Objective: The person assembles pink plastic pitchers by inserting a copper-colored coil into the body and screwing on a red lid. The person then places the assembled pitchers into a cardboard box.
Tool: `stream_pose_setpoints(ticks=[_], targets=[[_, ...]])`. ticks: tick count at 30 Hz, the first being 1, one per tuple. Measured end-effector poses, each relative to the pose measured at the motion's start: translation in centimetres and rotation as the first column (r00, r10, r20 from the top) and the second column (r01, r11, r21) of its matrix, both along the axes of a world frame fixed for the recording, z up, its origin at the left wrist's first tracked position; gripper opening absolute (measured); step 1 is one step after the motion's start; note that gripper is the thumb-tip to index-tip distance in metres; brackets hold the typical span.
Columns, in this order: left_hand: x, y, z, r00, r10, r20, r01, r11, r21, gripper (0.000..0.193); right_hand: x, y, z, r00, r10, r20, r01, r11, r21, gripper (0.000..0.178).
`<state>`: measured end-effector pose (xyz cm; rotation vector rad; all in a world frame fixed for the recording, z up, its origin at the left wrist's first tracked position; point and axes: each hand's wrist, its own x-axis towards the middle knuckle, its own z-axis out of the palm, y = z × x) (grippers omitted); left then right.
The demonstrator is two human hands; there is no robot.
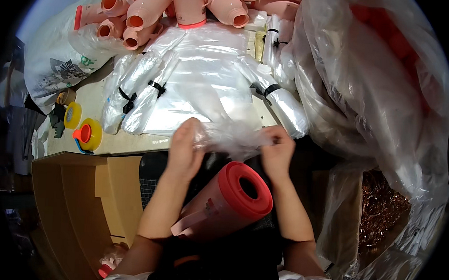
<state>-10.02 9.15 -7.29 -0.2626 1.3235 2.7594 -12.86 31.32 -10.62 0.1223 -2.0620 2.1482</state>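
Between my hands a clear plastic bag (232, 139) is stretched, bunched and slightly blurred. My left hand (186, 146) is closed on its left side, while my right hand (278, 148) pinches the right edge. Below the bag, a pink thermos jug body (209, 209) rests tilted on my lap between my forearms. Its red ring end with a dark round opening points up and away from me, and its handle is toward the lower left. Behind the bag, a flat stack of clear plastic bags (201, 89) covers the middle of the table.
Several pink jug bodies (147, 9) are piled at the table's back. Rolled bags (286, 110) tied with black bands flank the stack. Tape rolls (90, 134) lie at the left edge. An open cardboard box (76, 208) stands lower left; a large plastic sack (356, 95) bulges at right.
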Motion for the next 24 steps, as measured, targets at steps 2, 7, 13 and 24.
stream_pose_setpoints(ticks=[2,7,13,24], targets=[[1.0,-2.6,1.1,0.932,-0.242,-0.269,0.300,0.932,0.202,0.007,-0.7,3.7,-2.7,0.936,-0.214,0.278,0.319,0.850,-0.419,0.010],[2.0,-2.7,-1.8,0.989,-0.144,0.014,0.124,0.794,-0.596,0.021,4.4,1.5,-2.6,0.915,-0.296,0.274,0.379,0.861,-0.338,0.021],[12.9,-4.5,6.1,0.932,-0.238,-0.275,-0.177,0.365,-0.914,0.061,16.4,-3.1,-1.0,0.990,-0.063,-0.126,0.086,0.978,0.190,0.009],[31.8,-10.3,0.0,0.704,0.574,-0.418,-0.301,-0.292,-0.908,0.052,20.8,-15.4,2.1,0.148,0.925,0.349,-0.954,0.226,-0.197,0.078]])
